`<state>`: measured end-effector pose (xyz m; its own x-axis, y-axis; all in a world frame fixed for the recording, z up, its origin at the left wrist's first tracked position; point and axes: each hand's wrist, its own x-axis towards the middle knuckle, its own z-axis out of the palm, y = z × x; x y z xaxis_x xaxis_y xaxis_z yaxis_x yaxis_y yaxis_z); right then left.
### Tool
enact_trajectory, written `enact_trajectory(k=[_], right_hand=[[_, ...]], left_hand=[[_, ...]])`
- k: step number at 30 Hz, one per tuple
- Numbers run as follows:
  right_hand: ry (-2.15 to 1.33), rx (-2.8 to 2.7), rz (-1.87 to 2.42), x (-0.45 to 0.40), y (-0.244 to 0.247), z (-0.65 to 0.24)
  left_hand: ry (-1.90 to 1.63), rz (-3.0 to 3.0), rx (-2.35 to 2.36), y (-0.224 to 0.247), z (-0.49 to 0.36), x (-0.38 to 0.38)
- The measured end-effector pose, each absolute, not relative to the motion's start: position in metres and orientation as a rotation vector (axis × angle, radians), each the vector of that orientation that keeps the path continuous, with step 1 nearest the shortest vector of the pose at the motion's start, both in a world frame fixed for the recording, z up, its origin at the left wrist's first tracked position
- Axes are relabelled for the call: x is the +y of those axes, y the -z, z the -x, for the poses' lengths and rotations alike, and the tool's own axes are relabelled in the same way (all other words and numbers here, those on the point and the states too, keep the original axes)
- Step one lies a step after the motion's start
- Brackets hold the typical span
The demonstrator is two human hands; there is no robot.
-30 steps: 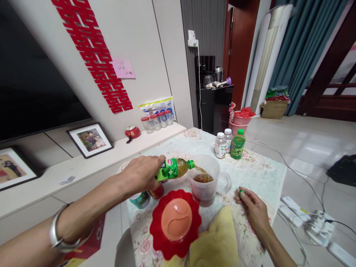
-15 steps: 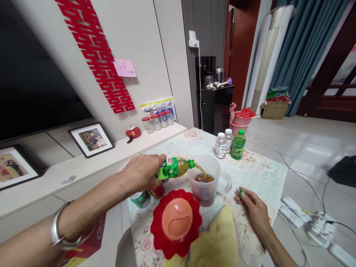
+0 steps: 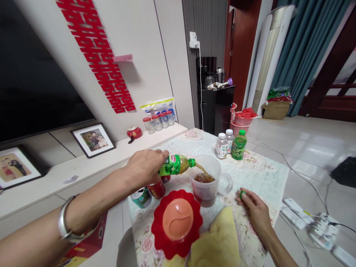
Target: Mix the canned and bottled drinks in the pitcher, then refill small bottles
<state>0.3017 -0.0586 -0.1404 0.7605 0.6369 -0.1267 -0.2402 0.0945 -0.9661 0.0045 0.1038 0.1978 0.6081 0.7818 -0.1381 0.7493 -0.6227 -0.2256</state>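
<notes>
My left hand [image 3: 148, 167] is wrapped round a green-labelled tea bottle [image 3: 174, 165], tipped on its side with its mouth to the right. Brown tea runs from it into a clear plastic pitcher [image 3: 205, 193], whose handle points right. Some dark brown liquid [image 3: 204, 178] is in the pitcher. Low at the right, my right hand [image 3: 254, 209] pinches a small green bottle cap [image 3: 242, 193] between thumb and fingers. In front of the pitcher lies a red scalloped tray [image 3: 158, 231] with an orange divided lid [image 3: 178, 218] in its middle.
Two white-capped bottles [image 3: 221, 146] and another green bottle [image 3: 239, 146] stand at the table's back right. A teal can [image 3: 141, 197] and red cans [image 3: 157, 190] sit under my left hand. A yellow cloth [image 3: 215, 244] lies at the front. Power strips [image 3: 297, 215] are on the floor.
Tea keeps streaming from the tilted bottle into the pitcher. Both hands hold nearly the same places. The pink note on the wall has flipped up.
</notes>
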Motion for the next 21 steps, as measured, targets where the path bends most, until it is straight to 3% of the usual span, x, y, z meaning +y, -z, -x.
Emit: enact_trajectory(k=[10, 21], right_hand=[[-0.672, -0.355, 1.338, -0.059, 0.137, -0.300], [-0.681, -0.355, 1.339, -0.059, 0.140, -0.302]], left_hand=[[-0.477, 2.527, -1.079, -0.203, -0.016, 0.103], [-0.267, 2.505, -1.007, -0.200, -0.036, 0.101]])
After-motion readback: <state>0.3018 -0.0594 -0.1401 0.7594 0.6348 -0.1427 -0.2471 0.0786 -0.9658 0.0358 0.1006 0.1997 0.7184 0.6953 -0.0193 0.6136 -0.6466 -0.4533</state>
